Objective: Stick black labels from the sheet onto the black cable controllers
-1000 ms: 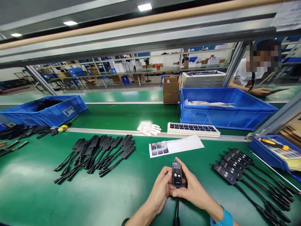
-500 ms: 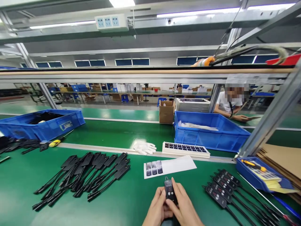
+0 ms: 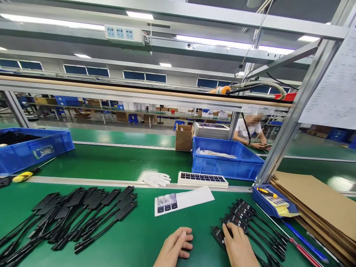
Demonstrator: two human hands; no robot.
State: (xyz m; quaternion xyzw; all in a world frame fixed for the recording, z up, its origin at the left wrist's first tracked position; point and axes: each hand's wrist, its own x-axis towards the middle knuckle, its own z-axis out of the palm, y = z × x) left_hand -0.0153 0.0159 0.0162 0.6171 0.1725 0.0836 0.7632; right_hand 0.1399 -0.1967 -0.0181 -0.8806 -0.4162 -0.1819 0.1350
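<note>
My left hand [image 3: 176, 245] hangs over the green table with nothing in it, its fingers loosely curled and apart. At the right, my right hand [image 3: 238, 243] has its fingers bent over a small black cabled controller [image 3: 217, 235], which lies at the near end of a row of similar controllers [image 3: 242, 212]. Part of that controller and its cable are hidden by the hand. Ahead of my hands lies a white label sheet [image 3: 191, 198] with three dark stickers at its left end. A pile of black cabled controllers [image 3: 96, 198] spreads over the left side.
A white glove [image 3: 157, 179] and a stack of label sheets [image 3: 203, 179] lie on the metal strip. Beyond stand blue bins [image 3: 228, 167] [image 3: 55, 148]. A small blue tray [image 3: 274, 211], screwdriver [image 3: 304, 252] and cardboard [image 3: 319, 196] are at right. A person sits behind the frame.
The controller held between both hands has gone to the right-hand row with my right hand. My left hand has let go of it. The view has turned right.
</note>
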